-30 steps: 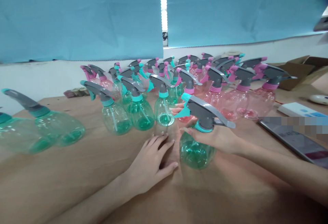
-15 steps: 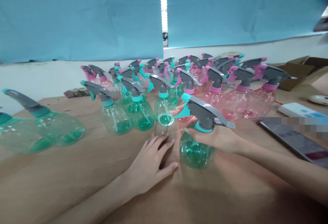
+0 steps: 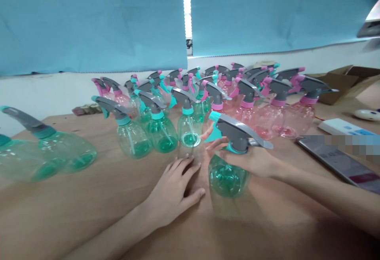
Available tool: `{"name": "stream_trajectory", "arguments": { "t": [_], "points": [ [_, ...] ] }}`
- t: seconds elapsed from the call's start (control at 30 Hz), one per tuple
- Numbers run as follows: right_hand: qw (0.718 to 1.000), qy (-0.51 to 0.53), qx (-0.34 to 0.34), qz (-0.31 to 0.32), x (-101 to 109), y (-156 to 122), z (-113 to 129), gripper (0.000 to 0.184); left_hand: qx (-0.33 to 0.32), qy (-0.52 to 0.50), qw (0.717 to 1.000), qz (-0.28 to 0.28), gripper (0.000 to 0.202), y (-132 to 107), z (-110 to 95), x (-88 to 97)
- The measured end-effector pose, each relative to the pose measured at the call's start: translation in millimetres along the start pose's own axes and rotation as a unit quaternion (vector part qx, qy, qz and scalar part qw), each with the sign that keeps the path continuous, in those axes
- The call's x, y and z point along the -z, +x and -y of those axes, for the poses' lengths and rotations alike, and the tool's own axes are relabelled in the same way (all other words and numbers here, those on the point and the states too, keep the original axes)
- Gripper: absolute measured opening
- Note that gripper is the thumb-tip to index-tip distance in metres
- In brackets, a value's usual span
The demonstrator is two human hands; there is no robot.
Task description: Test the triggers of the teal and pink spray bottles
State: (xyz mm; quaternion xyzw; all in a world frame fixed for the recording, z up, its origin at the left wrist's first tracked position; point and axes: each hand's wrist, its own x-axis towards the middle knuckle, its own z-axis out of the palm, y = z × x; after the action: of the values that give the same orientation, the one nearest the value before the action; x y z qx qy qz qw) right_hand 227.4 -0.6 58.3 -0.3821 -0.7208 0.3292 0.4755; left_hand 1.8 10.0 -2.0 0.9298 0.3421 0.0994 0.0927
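A green spray bottle [image 3: 227, 178] with a grey and turquoise trigger head stands upright in front of me. My right hand [image 3: 247, 159] grips it around the neck, just under the head; some of its fingers are hidden behind the bottle. To the left of it, my left hand [image 3: 178, 188] lies flat on the brown tabletop [image 3: 113, 208] with fingers apart, holding nothing. Just beyond my hands are a clear green spray bottle [image 3: 190, 129] and another green one [image 3: 162, 133], both with turquoise collars.
Several pink spray bottles [image 3: 271, 117] crowd the back right. Two green bottles are at the far left, one [image 3: 68, 149] leaning in view. On the right lie a phone [image 3: 335, 161], a white device [image 3: 341, 127] and a white mouse [image 3: 366, 114], with an open cardboard box [image 3: 341, 81] behind.
The view has shifted slightly, so the background bottles appear a little further left. Both hands keep their places, the right one still around the green spray bottle.
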Motion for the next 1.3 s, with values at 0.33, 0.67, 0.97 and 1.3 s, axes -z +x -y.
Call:
{"name": "stream_trajectory", "arguments": {
  "t": [0.33,0.67,0.97,1.3],
  "points": [
    [0.999,-0.012,-0.015,-0.028,-28.4,1.7,-4.5,0.039,0.021,-0.132,0.99,-0.051,0.064,-11.3,-9.3,4.7],
    [0.999,-0.04,0.019,0.013,-123.1,38.5,21.9,0.042,0.09,-0.167,0.972,-0.139,0.08,-69.4,11.8,31.5],
    [0.992,-0.058,0.112,0.013,-201.0,75.7,35.7,0.045,0.232,-0.09,0.946,-0.208,0.082,-135.2,61.5,37.0],
    [0.974,-0.215,0.064,0.015,-223.1,84.7,38.3,0.052,0.24,-0.015,0.948,-0.207,0.07,-162.2,100.8,62.0]
  ]
}}
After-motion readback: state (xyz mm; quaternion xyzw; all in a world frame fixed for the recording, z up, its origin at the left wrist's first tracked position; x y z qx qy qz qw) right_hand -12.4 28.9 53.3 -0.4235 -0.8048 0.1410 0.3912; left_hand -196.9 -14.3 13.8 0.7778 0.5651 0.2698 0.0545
